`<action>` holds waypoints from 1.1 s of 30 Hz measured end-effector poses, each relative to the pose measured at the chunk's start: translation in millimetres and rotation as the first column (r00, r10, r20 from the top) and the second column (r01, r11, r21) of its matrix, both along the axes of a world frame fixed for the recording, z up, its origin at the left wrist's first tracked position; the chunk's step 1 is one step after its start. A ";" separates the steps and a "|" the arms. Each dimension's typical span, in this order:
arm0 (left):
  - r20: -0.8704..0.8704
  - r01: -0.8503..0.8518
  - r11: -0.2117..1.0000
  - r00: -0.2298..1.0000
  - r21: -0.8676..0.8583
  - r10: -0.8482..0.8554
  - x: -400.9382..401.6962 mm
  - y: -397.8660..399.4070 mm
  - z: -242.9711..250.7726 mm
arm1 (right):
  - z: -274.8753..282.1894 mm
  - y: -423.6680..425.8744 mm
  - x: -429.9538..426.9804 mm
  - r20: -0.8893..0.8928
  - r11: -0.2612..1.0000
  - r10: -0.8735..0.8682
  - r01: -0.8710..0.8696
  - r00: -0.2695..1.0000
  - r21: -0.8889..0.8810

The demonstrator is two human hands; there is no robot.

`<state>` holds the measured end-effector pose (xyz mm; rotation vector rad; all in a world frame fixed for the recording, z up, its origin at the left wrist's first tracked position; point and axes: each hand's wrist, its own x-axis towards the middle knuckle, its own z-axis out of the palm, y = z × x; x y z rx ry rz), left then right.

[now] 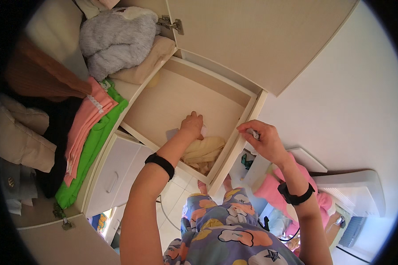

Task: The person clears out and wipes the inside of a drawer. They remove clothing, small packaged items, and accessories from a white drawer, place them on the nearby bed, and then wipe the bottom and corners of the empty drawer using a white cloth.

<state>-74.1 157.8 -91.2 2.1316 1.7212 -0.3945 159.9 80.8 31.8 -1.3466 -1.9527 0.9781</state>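
An open cream drawer (199, 91) stands pulled out in front of me. My left hand (192, 125) reaches down into it, over a small pale pinkish item (204, 130) that shows between thumb and fingers. The palm hides most of that item, so I cannot tell if it is gripped. Just left of the wrist a flat greyish piece (172, 133) lies on the drawer bottom. Folded cream cloth (205, 149) fills the corner closest to me. At the drawer's front panel, my right hand (263, 137) is closed around a crumpled light grey cloth-like piece (253, 133).
On the shelf at left lie a grey fluffy item (119, 39), a beige folded cloth (149, 63), and pink (89, 122) and green garments (96, 142). A hinged cabinet door (252, 36) stands open behind the drawer. Pink plush fabric (272, 188) is at lower right.
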 end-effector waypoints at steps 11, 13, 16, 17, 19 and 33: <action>0.912 -0.553 0.748 -0.055 -0.368 0.407 -30.1 -75.3 64.5 | 4.8 45.9 -11.9 -0.028 0.948 0.312 -0.309 0.950 0.074; 0.916 -0.606 0.697 -0.156 -0.384 0.369 -35.3 -112.4 75.7 | 11.6 50.6 -33.0 0.003 0.900 0.432 -0.431 0.902 0.060; 0.915 -0.656 0.640 -0.315 -0.401 0.251 -41.6 -166.2 82.8 | 25.8 46.0 -70.3 0.046 0.775 0.630 -0.631 0.775 0.030; 0.914 -0.692 0.598 -0.334 -0.403 0.230 -42.1 -181.6 82.4 | 29.3 41.4 -82.1 0.059 0.731 0.680 -0.682 0.730 0.018; 0.896 -0.692 0.574 -0.393 -0.437 0.208 -40.1 -212.5 84.1 | 38.3 27.9 -102.5 0.074 0.637 0.768 -0.771 0.636 0.008; 0.557 -0.428 -0.361 -0.693 -0.828 -0.457 -164.8 -392.5 -101.4 | 44.9 -116.2 -189.0 0.217 0.237 0.949 -0.971 0.228 -0.015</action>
